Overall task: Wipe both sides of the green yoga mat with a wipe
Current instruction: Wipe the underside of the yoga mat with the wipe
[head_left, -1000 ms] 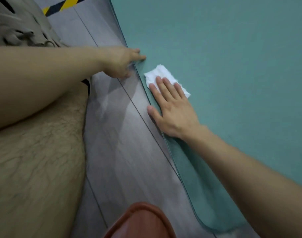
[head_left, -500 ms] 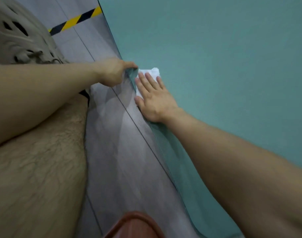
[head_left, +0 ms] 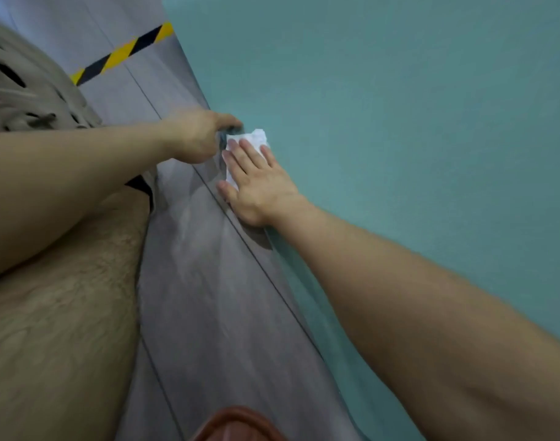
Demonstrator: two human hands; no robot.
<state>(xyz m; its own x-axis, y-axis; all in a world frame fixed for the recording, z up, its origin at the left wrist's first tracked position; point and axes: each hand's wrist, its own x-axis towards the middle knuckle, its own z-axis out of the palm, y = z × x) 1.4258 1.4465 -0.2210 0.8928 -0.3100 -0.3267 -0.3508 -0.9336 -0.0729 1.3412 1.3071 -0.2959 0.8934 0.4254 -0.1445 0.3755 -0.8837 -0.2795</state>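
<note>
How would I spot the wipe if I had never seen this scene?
Start at the green yoga mat filling the right side and follow its left edge up to where the left hand grips it. The wipe is the small crumpled white sheet there, under the flat fingers of the right hand, the only white thing on the mat.

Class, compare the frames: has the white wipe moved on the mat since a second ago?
Yes: the wipe, under the right hand, has slid forward along the green mat's edge, nearer the striped floor tape.
</note>
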